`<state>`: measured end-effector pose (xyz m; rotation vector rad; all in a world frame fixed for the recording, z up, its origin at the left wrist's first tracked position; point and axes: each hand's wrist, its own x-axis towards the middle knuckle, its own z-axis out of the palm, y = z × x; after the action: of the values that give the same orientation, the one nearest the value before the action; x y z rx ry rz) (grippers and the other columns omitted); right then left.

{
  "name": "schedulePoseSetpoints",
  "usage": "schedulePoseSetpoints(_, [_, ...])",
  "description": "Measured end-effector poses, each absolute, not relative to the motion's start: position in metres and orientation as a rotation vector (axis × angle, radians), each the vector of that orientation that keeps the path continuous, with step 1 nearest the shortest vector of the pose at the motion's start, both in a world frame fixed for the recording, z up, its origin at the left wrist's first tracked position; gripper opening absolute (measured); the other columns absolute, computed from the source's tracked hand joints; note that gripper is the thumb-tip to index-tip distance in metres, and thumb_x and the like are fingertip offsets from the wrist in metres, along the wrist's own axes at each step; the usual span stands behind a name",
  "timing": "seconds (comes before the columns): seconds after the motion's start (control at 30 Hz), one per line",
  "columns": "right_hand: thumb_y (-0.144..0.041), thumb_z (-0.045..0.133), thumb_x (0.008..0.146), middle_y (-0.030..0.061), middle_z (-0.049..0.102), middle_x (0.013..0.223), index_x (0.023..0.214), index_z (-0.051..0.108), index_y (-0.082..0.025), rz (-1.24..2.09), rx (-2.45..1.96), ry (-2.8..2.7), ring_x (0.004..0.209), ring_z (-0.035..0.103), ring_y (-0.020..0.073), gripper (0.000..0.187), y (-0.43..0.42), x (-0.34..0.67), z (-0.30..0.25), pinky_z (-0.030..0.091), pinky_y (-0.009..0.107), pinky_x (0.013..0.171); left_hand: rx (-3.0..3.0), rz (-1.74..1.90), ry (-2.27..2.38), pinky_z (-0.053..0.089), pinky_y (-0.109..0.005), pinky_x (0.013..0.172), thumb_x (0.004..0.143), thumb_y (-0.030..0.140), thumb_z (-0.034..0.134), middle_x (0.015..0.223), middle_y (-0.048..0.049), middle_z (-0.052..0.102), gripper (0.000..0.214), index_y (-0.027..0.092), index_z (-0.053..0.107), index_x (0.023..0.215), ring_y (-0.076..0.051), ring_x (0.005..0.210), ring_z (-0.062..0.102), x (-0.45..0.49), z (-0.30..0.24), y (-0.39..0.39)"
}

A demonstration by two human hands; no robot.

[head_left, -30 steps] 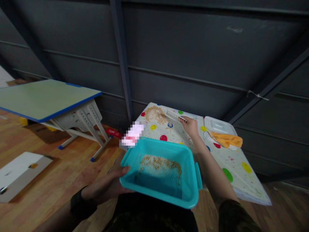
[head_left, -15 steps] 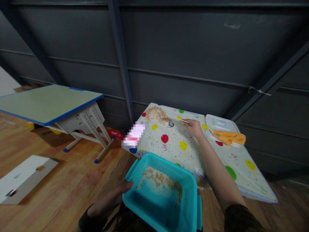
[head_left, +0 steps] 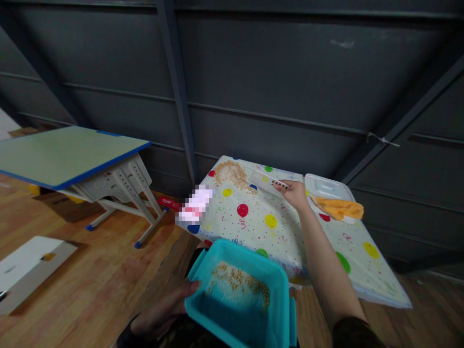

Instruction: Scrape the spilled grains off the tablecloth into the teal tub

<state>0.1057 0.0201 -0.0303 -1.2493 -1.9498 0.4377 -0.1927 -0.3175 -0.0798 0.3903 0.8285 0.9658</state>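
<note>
Teal tub (head_left: 217, 309) is hanging off the table (head_left: 261, 234), just in front of its near edge toward the left half, w/ yellowish beans (head_left: 239, 277) & white grains (head_left: 234, 293) lying across its floor. L hand (head_left: 172, 304) is holding it at the left rim: thumb's pressing over the rim, other fingers are mostly hiding, so can't tell how they're set. R hand (head_left: 293, 193) is reaching over the table, thumb & fingers pinching the right end of a flat whitish strip (head_left: 263, 180). Strip's left end is pointing at a spread of beans & grains (head_left: 231, 173) nr the far-left corner; can't tell if it's touching the outermost bits. A few strays (head_left: 251, 192) are lying just below that end. What's changed: tub's sitting lower & farther back than 1 s ago, so more of the near edge is showing; strip's lying slightly farther right & is showing its broad face, vs. edge-on 0.5 s ago. Meaning, tub & strip are staying well apart, and nothing's visibly passing btwn them rn. Lid (head_left: 328, 186) is resting nr the far-right corner, orange cloth (head_left: 340, 209) overlapping it along the right edge.
</note>
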Motion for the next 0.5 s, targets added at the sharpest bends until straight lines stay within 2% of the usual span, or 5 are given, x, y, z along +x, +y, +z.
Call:
schedulePoseSetpoints(0.17, [-0.042,0.061,0.081,0.0053,0.075,0.077,0.097,0.078,-0.018,0.296,-1.292,-1.964,0.071,0.066,0.0223,0.033,0.02,0.108,-0.03,0.046,0.03,0.066,0.418,0.932,0.78,0.037,-0.049,0.113,0.088,0.037,0.062,0.13,-0.0109,0.069,0.057,0.023,0.05,0.143,-0.032,0.126,0.058,-0.192,-0.086,-0.317])
schedulePoseSetpoints(0.3, [-0.039,0.061,0.08,0.0019,0.068,0.063,0.087,0.079,-0.016,0.267,-1.305,-2.064,0.06,0.062,0.0186,0.03,0.012,0.106,-0.023,0.041,0.026,0.058,0.428,0.857,0.783,0.04,-0.046,0.111,0.089,0.038,0.061,0.127,-0.0128,0.07,0.056,0.016,0.053,0.14,-0.031,0.124,0.06,-0.19,-0.085,-0.315])
schedulePoseSetpoints(0.4, [-0.036,0.061,0.079,0.0017,0.069,0.065,0.085,0.078,-0.016,0.294,-1.275,-2.106,0.06,0.06,0.0177,0.027,0.006,0.105,-0.016,0.04,0.026,0.058,0.43,0.844,0.779,0.047,-0.048,0.104,0.088,0.039,0.061,0.122,-0.0116,0.073,0.054,0.017,0.054,0.138,-0.032,0.118,0.064,-0.188,-0.087,-0.315])
schedulePoseSetpoints(0.5, [-0.032,0.063,0.077,0.0024,0.07,0.069,0.085,0.078,-0.015,0.365,-1.235,-2.144,0.063,0.06,0.0188,0.024,0.003,0.106,-0.01,0.042,0.027,0.059,0.47,0.826,0.841,0.052,-0.048,0.096,0.088,0.039,0.061,0.122,-0.0108,0.073,0.044,0.016,0.064,0.126,-0.032,0.113,0.067,-0.187,-0.089,-0.313])
